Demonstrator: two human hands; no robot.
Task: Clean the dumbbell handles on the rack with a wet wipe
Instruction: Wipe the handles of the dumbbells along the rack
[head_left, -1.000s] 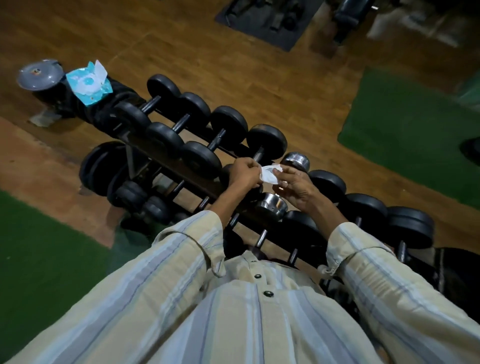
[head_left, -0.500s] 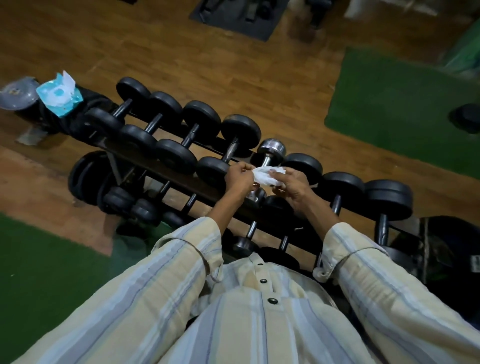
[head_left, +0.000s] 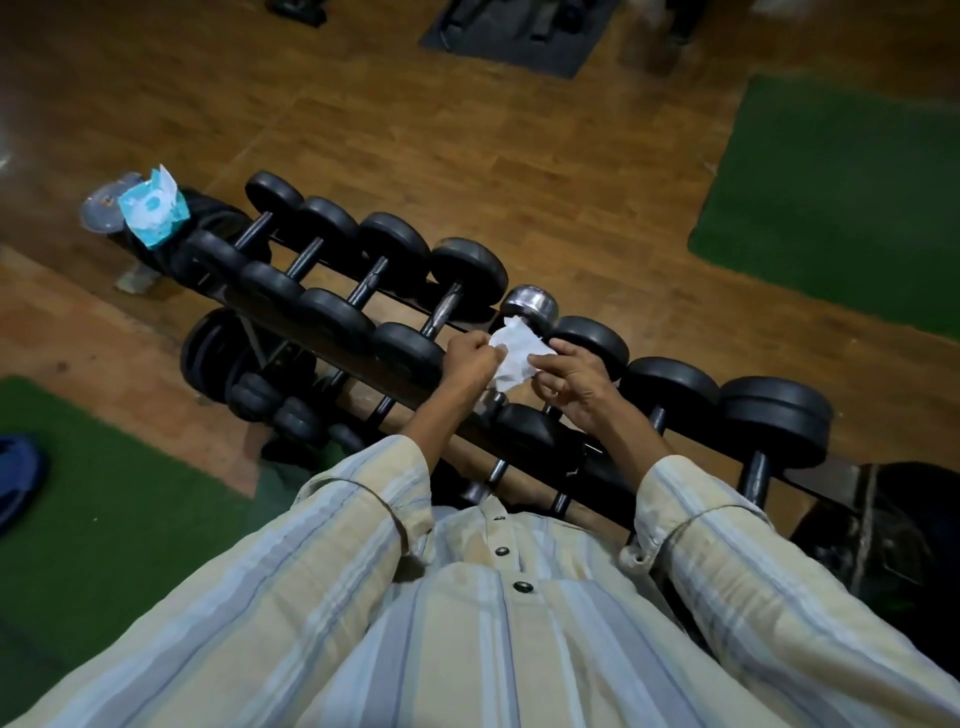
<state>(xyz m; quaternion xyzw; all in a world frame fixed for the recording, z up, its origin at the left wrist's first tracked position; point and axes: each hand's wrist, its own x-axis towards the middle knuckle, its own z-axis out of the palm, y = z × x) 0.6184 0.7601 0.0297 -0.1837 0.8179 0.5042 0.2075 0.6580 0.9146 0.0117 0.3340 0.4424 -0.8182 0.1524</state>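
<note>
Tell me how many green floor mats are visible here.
2: one green floor mat at the far right, beyond the dumbbell rack; one at the near left. Others may lie outside the view.

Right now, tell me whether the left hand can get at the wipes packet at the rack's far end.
Probably not: the left hand pinches the wet wipe, and the wipes packet lies several dumbbells away.

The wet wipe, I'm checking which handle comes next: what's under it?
Under the wet wipe, held between the left hand and the right hand, a chrome dumbbell lies on the rack. The wipe and hands cover most of its handle.
</note>
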